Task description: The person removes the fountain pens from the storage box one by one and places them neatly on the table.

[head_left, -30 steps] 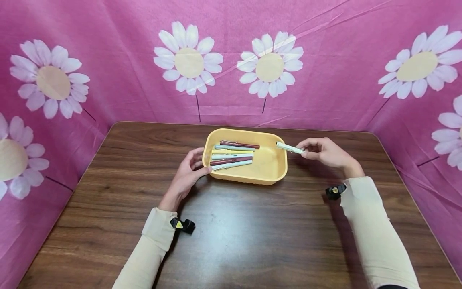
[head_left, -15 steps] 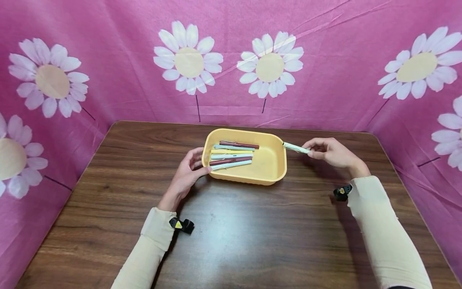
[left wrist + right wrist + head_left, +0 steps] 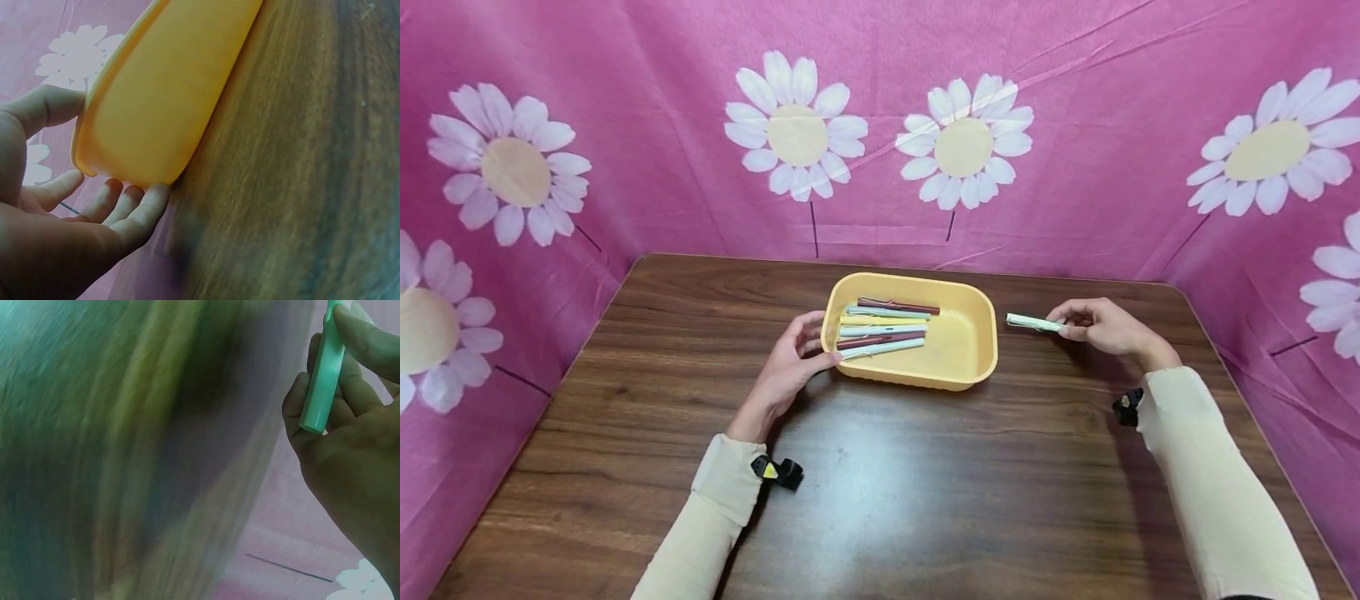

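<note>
A yellow plastic basket (image 3: 958, 346) stands near the table's far edge. Inside, toward its left end, several capped pens (image 3: 887, 321) lie side by side: dark red, pale blue, yellow and whitish. My left hand (image 3: 784, 367) holds the basket's left end; in the left wrist view the thumb is at the rim and the fingertips (image 3: 153, 195) are against the outer wall. To the right of the basket, my right hand (image 3: 1105, 327) pinches a pale green pen (image 3: 1032, 322) by one end, its clip end pointing left toward the basket. The right wrist view shows that pen (image 3: 322, 394) between thumb and fingers.
The brown wood-grain table (image 3: 880, 500) stretches in front of the basket. A pink cloth (image 3: 880, 225) with big white daisies hangs behind and at both sides. Black wrist cameras (image 3: 778, 472) sit at both cuffs.
My right hand has moved right with the pale green pen, taking it from over the basket's right end to beside it. The left hand and the pens in the basket have stayed put.
</note>
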`<state>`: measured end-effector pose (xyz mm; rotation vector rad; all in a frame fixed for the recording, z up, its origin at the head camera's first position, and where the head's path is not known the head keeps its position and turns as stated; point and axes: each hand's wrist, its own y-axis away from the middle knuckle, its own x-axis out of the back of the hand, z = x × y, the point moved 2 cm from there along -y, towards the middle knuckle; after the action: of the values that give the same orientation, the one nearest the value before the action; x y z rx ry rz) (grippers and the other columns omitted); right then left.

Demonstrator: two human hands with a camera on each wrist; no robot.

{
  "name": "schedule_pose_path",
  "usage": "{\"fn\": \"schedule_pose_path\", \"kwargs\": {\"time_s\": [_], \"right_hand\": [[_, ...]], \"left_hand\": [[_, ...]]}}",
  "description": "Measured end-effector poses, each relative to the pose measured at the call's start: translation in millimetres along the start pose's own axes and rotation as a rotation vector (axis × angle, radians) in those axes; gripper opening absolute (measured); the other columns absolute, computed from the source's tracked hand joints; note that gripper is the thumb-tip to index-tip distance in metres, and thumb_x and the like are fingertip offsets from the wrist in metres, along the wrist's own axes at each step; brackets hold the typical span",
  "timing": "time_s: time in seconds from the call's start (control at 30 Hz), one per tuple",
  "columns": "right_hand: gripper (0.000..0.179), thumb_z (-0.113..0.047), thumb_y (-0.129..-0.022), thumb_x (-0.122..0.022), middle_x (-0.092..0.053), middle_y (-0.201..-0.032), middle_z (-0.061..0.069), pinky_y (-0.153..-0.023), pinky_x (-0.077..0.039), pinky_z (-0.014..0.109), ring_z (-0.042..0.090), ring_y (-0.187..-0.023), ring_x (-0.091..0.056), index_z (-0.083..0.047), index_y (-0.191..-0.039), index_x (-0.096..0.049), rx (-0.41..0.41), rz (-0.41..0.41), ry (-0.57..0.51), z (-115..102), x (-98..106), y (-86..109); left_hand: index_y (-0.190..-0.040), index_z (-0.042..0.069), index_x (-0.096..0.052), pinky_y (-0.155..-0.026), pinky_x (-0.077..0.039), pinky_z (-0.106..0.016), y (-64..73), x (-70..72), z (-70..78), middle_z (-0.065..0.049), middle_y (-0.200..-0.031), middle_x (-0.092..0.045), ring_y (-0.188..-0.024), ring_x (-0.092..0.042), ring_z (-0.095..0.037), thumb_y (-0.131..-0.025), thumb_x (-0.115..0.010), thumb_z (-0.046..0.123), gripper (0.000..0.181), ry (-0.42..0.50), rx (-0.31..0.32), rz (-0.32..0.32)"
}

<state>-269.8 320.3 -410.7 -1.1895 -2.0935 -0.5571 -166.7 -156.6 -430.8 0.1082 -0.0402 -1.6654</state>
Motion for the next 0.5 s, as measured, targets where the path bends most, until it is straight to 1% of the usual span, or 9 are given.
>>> {"fn": "schedule_pose_path", "kwargs": {"time_s": [0.17, 0.3, 0.5], "right_hand": [[0.017, 0.006, -0.092, -0.067, -0.065, -0.087, 0.008, -0.067, -0.045, 0.021, 0.009, -0.078, -0.055, 0.006, -0.109, -0.069, -0.053, -0.02, -0.015, 11, -3, -0.4], [0.018, 0.004, -0.093, -0.067, -0.065, -0.087, 0.007, -0.068, -0.044, 0.022, 0.01, -0.078, -0.054, 0.007, -0.11, -0.068, -0.094, -0.023, -0.025, 16, -4, 0.0], [0.016, 0.003, -0.092, -0.069, -0.067, -0.087, 0.009, -0.068, -0.044, 0.021, 0.009, -0.076, -0.055, 0.006, -0.108, -0.07, -0.08, 0.017, 0.004, 13, -6, -2.7]], "left_hand": [[-0.15, 0.003, -0.039, -0.088, -0.051, -0.025, -0.3, 0.8, -1.3, -0.026, -0.138, -0.05, -0.126, -0.052, -0.038, -0.084, -0.072, -0.005, 0.073, 0.0, -0.002, -0.001], [-0.15, 0.004, -0.039, -0.088, -0.052, -0.025, -0.7, 0.4, -1.4, -0.026, -0.138, -0.05, -0.126, -0.052, -0.038, -0.084, -0.072, -0.006, 0.074, 0.003, -0.003, -0.007], [-0.15, 0.002, -0.039, -0.088, -0.051, -0.024, -0.3, -0.1, -0.6, -0.027, -0.139, -0.049, -0.127, -0.051, -0.039, -0.084, -0.071, -0.006, 0.074, 0.004, -0.006, -0.007]]}}
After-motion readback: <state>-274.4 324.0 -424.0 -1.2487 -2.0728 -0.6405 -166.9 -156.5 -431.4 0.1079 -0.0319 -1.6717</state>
